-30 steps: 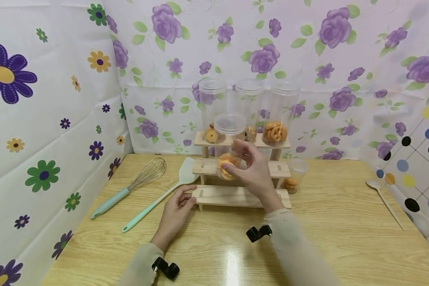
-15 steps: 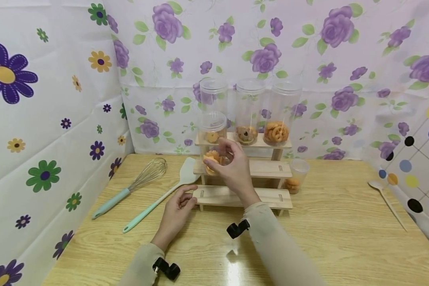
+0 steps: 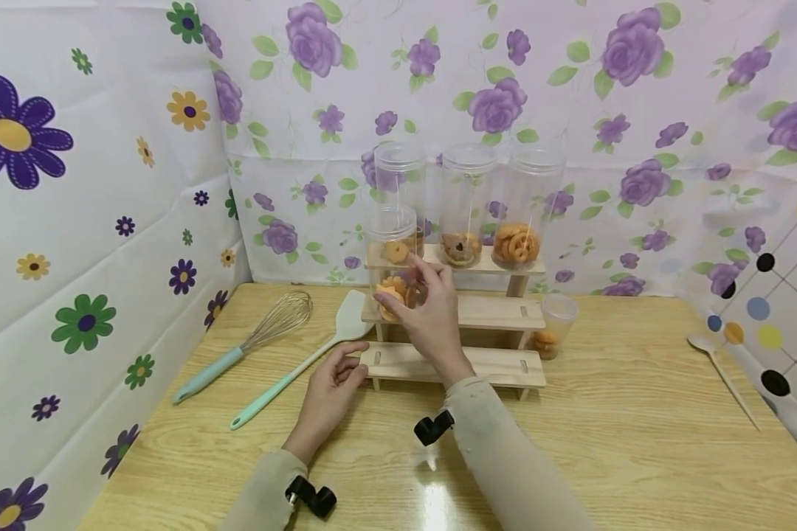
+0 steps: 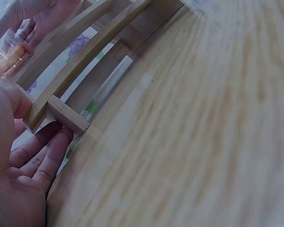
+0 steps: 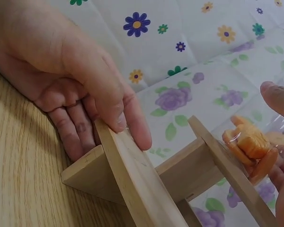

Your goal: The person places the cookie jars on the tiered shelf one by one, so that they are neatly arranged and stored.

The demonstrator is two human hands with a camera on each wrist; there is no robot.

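Note:
A three-tier wooden step rack (image 3: 494,314) stands on the table. At the left end of its middle tier is a clear plastic jar (image 3: 392,228) with orange cookies (image 5: 251,144) in its bottom. My right hand (image 3: 432,313) holds this jar low down from its right side, thumb in front. The right wrist view shows the jar's base at the tier's board. My left hand (image 3: 330,387) grips the left end of the lowest tier (image 5: 137,175), thumb on the board and other fingers beneath by the support. Several jars of cookies line the top tier, including a pretzel-shaped cookie jar (image 3: 518,240).
Left of the rack lie a whisk (image 3: 252,343) and a pale green spatula (image 3: 305,361). A small cup of cookies (image 3: 558,324) stands by the rack's right side. Farther right lies a spoon (image 3: 724,380). Flowered cloths (image 3: 438,96) hang behind and at the left.
My right hand has carried the jar left and slightly back to the middle tier's left end, with little motion in the last half second. My left hand has stayed on the rack.

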